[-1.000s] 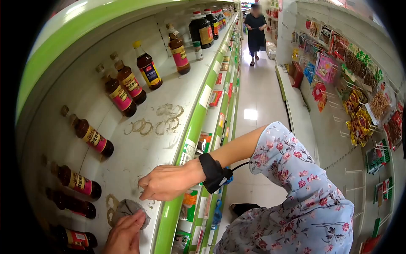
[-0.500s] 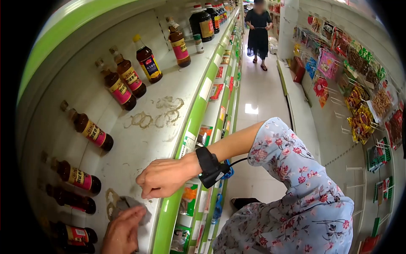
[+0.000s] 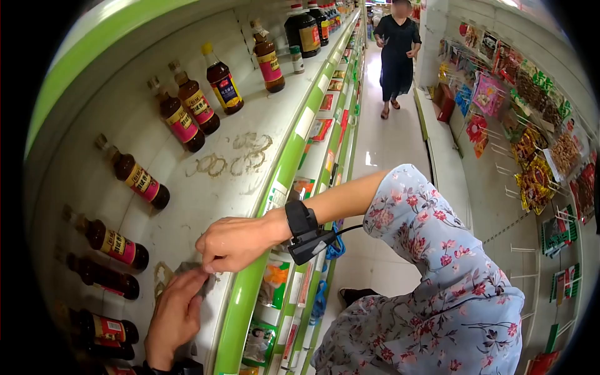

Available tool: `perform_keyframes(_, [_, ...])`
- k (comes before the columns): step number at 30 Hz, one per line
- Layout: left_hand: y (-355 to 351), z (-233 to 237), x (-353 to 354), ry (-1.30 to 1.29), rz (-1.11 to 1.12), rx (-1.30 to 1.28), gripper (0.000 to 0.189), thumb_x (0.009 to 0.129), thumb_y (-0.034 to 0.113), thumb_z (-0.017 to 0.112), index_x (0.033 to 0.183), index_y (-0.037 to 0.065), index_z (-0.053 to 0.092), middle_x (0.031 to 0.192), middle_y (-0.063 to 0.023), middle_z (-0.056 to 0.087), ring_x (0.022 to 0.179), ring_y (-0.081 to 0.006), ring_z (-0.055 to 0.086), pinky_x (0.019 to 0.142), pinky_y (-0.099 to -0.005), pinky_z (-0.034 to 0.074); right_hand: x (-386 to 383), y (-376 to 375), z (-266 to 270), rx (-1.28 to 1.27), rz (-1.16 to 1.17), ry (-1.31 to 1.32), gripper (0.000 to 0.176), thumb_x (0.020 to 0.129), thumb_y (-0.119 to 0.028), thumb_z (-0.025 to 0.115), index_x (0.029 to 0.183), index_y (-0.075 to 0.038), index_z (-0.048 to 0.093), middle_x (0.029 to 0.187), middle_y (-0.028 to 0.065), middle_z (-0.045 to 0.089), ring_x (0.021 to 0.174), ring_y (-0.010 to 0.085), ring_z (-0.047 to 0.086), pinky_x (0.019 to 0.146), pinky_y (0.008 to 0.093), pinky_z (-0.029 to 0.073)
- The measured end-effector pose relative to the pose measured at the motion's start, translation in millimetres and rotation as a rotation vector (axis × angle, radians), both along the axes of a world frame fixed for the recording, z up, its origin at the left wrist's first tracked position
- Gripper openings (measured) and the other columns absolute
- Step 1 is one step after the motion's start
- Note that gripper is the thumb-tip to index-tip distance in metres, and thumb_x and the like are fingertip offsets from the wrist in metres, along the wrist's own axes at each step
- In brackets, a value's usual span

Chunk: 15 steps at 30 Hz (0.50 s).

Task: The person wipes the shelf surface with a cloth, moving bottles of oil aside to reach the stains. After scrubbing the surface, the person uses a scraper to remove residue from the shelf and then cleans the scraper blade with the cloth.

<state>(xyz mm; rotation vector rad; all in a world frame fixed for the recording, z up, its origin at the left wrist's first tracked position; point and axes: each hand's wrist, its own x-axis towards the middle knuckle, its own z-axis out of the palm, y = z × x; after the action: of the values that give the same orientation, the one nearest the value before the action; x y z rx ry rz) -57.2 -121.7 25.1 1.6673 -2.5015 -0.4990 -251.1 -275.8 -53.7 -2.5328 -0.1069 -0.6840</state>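
Left hand [image 3: 177, 314] comes up from the bottom of the head view and lies flat on the white shelf [image 3: 206, 206]. Its fingers are stretched out and press down on a crumpled grey cloth [image 3: 201, 282], with nothing clasped in the palm. Right hand [image 3: 234, 242] reaches in from the right, just above the left. It is curled into a loose fist, and its fingertips touch the upper edge of the cloth. Whether they pinch the cloth or only rest on it cannot be told. A black wrist strap [image 3: 301, 220] sits on the right wrist, and a blue flowered sleeve [image 3: 431, 250] covers the arm behind it.

The cloth lies near the front of the shelf, just beside the green edge strip [image 3: 284, 172]. Brownish ring stains [image 3: 234, 164] mark the shelf further along, well apart from the cloth. Dark sauce bottles [image 3: 134, 178] with pink and yellow labels stand in a row along the back wall, and larger dark bottles [image 3: 301, 32] stand at the far end.

Lower shelves [image 3: 275, 287] under the green strip hold coloured packets. Across the aisle, snack packets [image 3: 531, 181] hang on a white wall. A person in a dark dress [image 3: 397, 53] stands far down the pale floor [image 3: 387, 137].
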Motion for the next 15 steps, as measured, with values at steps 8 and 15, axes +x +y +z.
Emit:
perform_keyframes(8, [19, -1, 5, 0.018, 0.004, -0.005, 0.047, 0.084, -0.008, 0.054, 0.130, -0.002, 0.062, 0.133, -0.0225, 0.062, 0.124, -0.0404, 0.057, 0.109, -0.0412, 0.044, -26, 8, -14, 0.072, -0.063, -0.120, 0.020, 0.096, -0.018, 0.060, 0.086, -0.002, 0.068, 0.082, 0.0124, 0.058, 0.079, 0.0333, 0.062, 0.068, 0.0453, 0.048])
perform_keyframes(15, [20, -6, 21, 0.004, 0.043, -0.057, 0.046, 0.083, -0.004, 0.058, 0.129, -0.003, 0.062, 0.135, -0.0229, 0.061, 0.125, -0.0418, 0.057, 0.107, -0.0417, 0.044, -22, 11, -30, -0.012, -0.093, -0.290, 0.015, 0.094, -0.017, 0.065, 0.096, -0.005, 0.073, 0.083, 0.0094, 0.061, 0.079, 0.0278, 0.063, 0.069, 0.0393, 0.051])
